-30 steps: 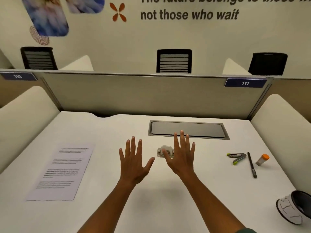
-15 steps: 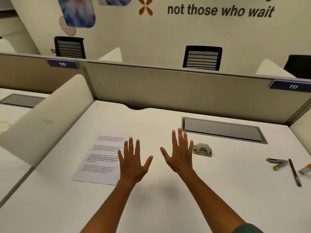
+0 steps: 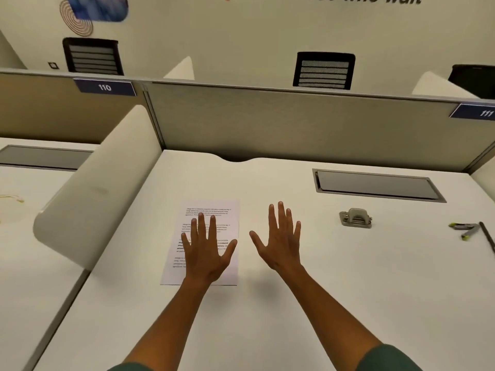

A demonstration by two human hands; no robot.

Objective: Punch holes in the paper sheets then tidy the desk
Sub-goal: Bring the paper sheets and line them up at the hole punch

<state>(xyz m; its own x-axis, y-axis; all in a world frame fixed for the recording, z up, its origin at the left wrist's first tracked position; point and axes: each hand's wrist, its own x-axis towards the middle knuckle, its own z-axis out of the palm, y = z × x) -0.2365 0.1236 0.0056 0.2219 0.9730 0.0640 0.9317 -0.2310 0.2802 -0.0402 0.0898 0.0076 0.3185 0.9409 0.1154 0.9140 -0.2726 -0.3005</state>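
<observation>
A printed paper sheet (image 3: 230, 215) lies flat on the white desk (image 3: 348, 277), left of centre. My left hand (image 3: 207, 253) is spread with straight fingers over the sheet's lower half; whether it touches the paper I cannot tell. My right hand (image 3: 281, 242) is spread the same way over bare desk just right of the sheet, holding nothing. A small grey hole punch (image 3: 355, 217) stands on the desk to the right of my right hand, well apart from it.
A grey cable hatch (image 3: 375, 184) is set into the desk behind the punch. A yellow-tipped stapler (image 3: 464, 229) and a black pen (image 3: 487, 238) lie at the right edge. A curved white divider (image 3: 93, 199) borders the left side, a grey partition (image 3: 294, 124) the back.
The view has swung left. Both spread hands have moved left across the desk, from around the hole punch to the paper sheet; my left hand is now over the sheet.
</observation>
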